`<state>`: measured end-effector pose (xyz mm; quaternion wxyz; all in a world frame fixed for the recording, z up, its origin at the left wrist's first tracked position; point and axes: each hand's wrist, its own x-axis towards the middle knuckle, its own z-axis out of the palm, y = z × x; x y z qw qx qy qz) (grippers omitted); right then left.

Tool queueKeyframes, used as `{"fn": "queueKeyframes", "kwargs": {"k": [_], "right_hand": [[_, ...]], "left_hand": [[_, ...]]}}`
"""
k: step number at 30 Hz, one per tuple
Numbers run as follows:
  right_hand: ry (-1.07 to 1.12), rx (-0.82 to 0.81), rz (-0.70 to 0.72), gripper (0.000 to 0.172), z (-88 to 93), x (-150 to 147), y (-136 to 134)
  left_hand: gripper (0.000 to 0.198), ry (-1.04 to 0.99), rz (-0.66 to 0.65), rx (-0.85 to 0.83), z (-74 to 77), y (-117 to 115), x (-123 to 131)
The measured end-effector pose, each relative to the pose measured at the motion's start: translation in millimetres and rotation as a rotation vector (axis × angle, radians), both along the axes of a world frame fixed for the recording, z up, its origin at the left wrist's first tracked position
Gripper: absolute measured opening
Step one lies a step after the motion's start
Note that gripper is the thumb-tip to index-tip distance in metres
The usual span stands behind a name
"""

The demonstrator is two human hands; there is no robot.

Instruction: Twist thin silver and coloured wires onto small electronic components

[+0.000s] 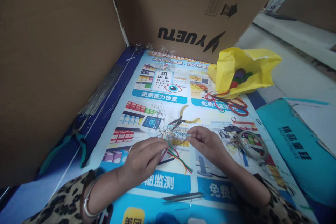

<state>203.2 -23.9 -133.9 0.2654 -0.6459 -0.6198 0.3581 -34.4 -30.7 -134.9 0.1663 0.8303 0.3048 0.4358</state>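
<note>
- Brown cardboard panels (189,10) stand at the left and back of the blue desk (127,77), the back one bearing "YUETU" upside down.
- A printed sheet (147,203) with pictures and Chinese lettering covers the middle of the desk.
- The wire piece (174,133), a tangle of thin looped wire, is over the middle of the sheet, between the two hands, with some strands rising at its far left.
- The right hand (210,145) has its grip pinched on the right edge of the wire piece.
- The left hand (141,157) has its grip drawn together at the near left edge of the wire piece; the exact strand between the fingertips is too small to tell.
- Red, green and orange threads (181,161) trail from beside the left fingertips towards the near right.
- Yellow-handled pliers (181,120) lie just beyond the wire piece, handles spread.
- Teal-handled pliers (76,133) lie on the left of the desk, near a bundle of straight wires (98,96).
- More looped wire (164,57) sits at the far edge of the sheet, by the back panel.
- To the right, a yellow bag (225,66) gapes open with coloured bundles (240,75) inside; red-handled scissors (229,100) lie in front of it.
- A clear round roll (264,155) lies beyond the right forearm, near a teal box (294,147).
- Thin dark rods (183,197) lie on the near part of the sheet, between the forearms.
</note>
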Motion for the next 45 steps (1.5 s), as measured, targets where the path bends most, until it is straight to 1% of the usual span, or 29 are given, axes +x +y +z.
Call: {"fn": "queueKeyframes", "kwargs": {"k": [9, 21, 26, 32, 37, 40, 43, 45], "right_hand": [[0.003, -0.023, 0.010, 0.016, -1.1, -0.3, 1.0], [-0.010, -0.012, 0.045, 0.010, 0.9, -1.5, 3.0], [0.008, -0.025, 0.014, 0.008, 1.3, 1.1, 6.1], [0.141, -0.030, -0.033, 0.014, 8.6, 3.8, 10.9], [0.423, -0.142, -0.049, 0.021, 13.4, 3.0, 10.4], [0.547, -0.140, -0.053, 0.018, 13.1, 3.2, 11.4], [0.573, -0.119, -0.087, 0.013, 14.8, 2.5, 14.8], [0.594, -0.105, -0.106, 0.014, 17.6, 1.2, 17.2]], "left_hand": [[0.025, 0.006, 0.006, 0.011, 1.0, -0.2, 1.4], [0.024, -0.012, 0.006, 0.028, 1.0, -0.2, 1.6], [0.022, -0.003, -0.001, 0.019, 1.0, -0.4, 1.1], [0.022, 0.002, 0.008, 0.014, 2.0, -0.2, 0.4], [0.027, 0.008, -0.022, -0.017, 2.7, -0.4, -0.4], [0.029, 0.003, -0.028, -0.017, 4.0, -0.6, -0.2], [0.030, 0.009, -0.034, -0.019, 5.2, -1.4, 0.3], [0.030, 0.006, -0.027, -0.013, 5.2, -2.5, 0.7]]}}
